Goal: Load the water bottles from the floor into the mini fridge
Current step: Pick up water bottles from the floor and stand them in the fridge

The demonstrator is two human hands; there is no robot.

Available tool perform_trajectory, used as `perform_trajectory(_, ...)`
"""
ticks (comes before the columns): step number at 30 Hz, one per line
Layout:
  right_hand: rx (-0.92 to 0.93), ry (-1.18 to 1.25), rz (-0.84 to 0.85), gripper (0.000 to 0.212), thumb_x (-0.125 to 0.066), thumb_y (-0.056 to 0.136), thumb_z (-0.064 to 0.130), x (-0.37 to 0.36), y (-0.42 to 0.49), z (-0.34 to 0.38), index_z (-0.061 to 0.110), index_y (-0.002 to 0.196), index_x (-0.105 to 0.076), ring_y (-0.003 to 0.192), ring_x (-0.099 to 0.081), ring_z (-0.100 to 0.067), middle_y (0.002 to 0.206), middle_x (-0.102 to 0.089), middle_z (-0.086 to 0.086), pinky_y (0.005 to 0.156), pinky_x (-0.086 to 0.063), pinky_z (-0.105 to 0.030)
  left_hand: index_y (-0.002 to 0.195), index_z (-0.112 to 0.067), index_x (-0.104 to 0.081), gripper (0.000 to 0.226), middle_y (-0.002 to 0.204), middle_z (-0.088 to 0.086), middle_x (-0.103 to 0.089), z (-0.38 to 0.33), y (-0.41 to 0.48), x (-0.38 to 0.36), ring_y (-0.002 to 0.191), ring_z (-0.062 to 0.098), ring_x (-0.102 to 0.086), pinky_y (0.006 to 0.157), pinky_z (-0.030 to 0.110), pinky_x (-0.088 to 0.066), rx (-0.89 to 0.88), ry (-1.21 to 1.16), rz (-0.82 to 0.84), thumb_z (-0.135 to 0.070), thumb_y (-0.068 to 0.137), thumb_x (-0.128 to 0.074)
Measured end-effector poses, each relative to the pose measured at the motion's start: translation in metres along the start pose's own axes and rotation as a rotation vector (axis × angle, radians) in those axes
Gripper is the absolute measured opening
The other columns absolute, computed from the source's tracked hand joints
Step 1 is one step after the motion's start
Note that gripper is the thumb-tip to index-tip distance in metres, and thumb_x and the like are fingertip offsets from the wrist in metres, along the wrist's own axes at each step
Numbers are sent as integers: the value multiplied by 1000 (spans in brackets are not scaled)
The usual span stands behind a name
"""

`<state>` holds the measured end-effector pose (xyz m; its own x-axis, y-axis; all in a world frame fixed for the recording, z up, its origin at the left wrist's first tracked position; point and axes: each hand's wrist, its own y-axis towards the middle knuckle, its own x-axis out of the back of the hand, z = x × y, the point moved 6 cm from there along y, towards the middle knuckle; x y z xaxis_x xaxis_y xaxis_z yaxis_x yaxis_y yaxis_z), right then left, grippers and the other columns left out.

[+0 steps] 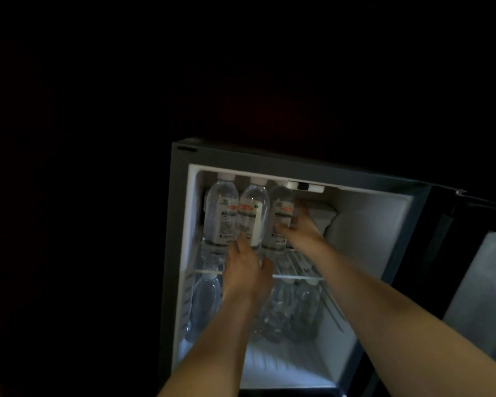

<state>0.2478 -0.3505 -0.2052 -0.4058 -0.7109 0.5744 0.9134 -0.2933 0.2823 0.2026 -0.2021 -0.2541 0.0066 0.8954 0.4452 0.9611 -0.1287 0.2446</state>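
Left hand (pixel 246 270): touches my mid bottle (pixel 252 213), grip unclear
Right hand (pixel 299 227): I grip right bottle (pixel 281 204)
Fridge (pixel 370 224): open, lit

The mini fridge (pixel 370 224) is open. Three water bottles (pixel 221 213) stand on the top shelf (pixel 298 277). The right hand (pixel 298 227) holds the right bottle (pixel 281 210). The left hand (pixel 245 267) touches the middle bottle (pixel 252 213) low down. More bottles (pixel 295 310) sit below.

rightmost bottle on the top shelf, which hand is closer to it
Right. The right hand wraps the rightmost bottle from its right side, thumb across the label. The left hand sits lower and to the left, touching the foot of the middle bottle.
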Motion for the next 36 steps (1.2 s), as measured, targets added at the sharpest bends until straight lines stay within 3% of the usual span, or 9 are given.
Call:
perform_trajectory(5, -37, -115, 31, 53, -57, 93, 28, 14, -32, 1, 11, 139, -38, 122, -53, -27, 135, -52, -12, 88, -44, -28, 140, -8, -33, 53, 141, 15, -38, -8, -9, 10, 126, 32, -44, 105, 45, -39, -1, 217, 111, -32, 95, -46)
perform_trajectory(8, -42, -197, 103, 34, -57, 93, 24, 28, -58, 4, 7, 122, -57, 109, -61, -27, 120, -64, -13, 90, -49, -36, 121, -8, -54, 35, 116, 12, -60, -20, -27, 10, 100, 24, -58, 81, 29, -44, -27, 226, 296, -31, 98, -43)
perform_trajectory(10, -53, -207, 158, 22, -56, 93, 22, 37, -74, 4, 10, 110, -64, 96, -66, -24, 107, -69, -12, 89, -53, -39, 109, -10, -59, 30, 95, 7, -61, -24, -38, 8, 82, 18, -55, 71, 26, -41, -24, 233, 426, -34, 97, -43)
perform_trajectory(13, -59, -233, 266, 16, -57, 93, 22, 53, -105, 4, 13, 104, -64, 81, -66, -18, 94, -70, -9, 75, -54, -29, 77, -20, -55, 26, 74, -2, -54, -33, -54, 8, 67, 13, -51, 64, 26, -40, -29, 253, 527, -34, 96, -44)
perform_trajectory(16, -85, -354, 434, 18, -56, 93, 24, 66, -134, 2, 15, 108, -60, 77, -63, -15, 93, -68, -9, 65, -49, -22, 89, -15, -61, 26, 88, 5, -62, -50, -70, 8, 85, 20, -58, 81, 34, -46, -69, 284, 606, -35, 96, -46)
perform_trajectory(21, -149, -453, 548, 29, -54, 94, 26, 108, -187, -7, 14, 121, -54, 86, -65, -14, 102, -67, -4, 76, -54, -28, 98, -15, -58, 24, 103, 11, -62, -92, -109, -2, 95, 24, -59, 91, 39, -48, -147, 364, 744, -35, 97, -44)
perform_trajectory(24, -164, -491, 584, 32, -51, 96, 24, 144, -224, -17, 13, 126, -52, 87, -66, -12, 106, -66, -3, 79, -55, -29, 109, -5, -60, 35, 109, 15, -64, -119, -137, -18, 96, 22, -59, 92, 39, -48, -230, 444, 805, -34, 97, -44)
perform_trajectory(30, -293, -459, 562, 33, -51, 96, 21, 217, -291, -56, 13, 128, -50, 90, -65, -16, 109, -64, -5, 80, -54, -30, 118, -5, -57, 38, 118, 11, -63, -167, -192, -58, 103, 22, -63, 91, 34, -46, -269, 410, 944, -34, 98, -43)
perform_trajectory(36, -417, -467, 483, 33, -54, 95, 21, 299, -370, -90, 13, 127, -52, 74, -62, -2, 89, -62, 8, 70, -51, -20, 124, -8, -51, 40, 127, 8, -58, -229, -266, -114, 103, 18, -60, 74, 26, -42, -330, 387, 1081, -36, 99, -40)
